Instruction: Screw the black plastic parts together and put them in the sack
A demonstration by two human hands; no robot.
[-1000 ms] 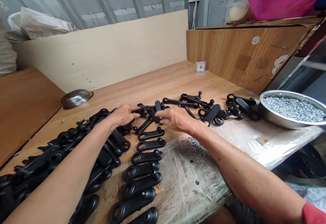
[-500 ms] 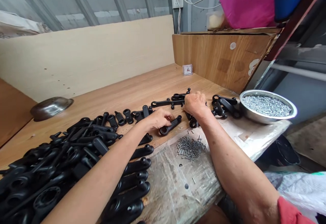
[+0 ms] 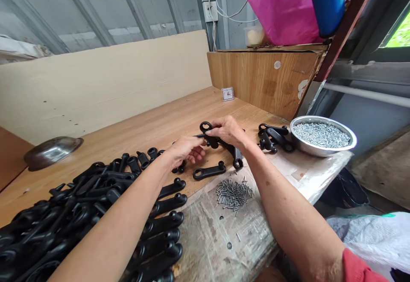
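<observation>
My right hand (image 3: 228, 129) is closed on a black plastic lever part (image 3: 207, 129), held a little above the wooden table (image 3: 144, 124), its ring end pointing left. My left hand (image 3: 185, 148) hovers just left of it, fingers curled and apart, touching the black parts beneath it. One single black lever (image 3: 209, 171) lies flat on the table in front of both hands. A row of similar levers (image 3: 166, 207) runs toward me. A loose heap of small metal pins (image 3: 234, 192) lies on the plastic sheet (image 3: 224, 230) near my right forearm.
A big pile of black parts (image 3: 64, 213) fills the left side. A metal bowl of pins (image 3: 323, 135) stands at the right edge, with more black parts (image 3: 272, 136) beside it. An upturned metal bowl (image 3: 51, 150) sits far left. A small clock (image 3: 227, 93) stands by the wooden side panel (image 3: 265, 77).
My right hand has lifted a black lever from the group at the right and brought it left. My left hand let go of the lever now lying flat and drew back slightly. The view has panned right.
</observation>
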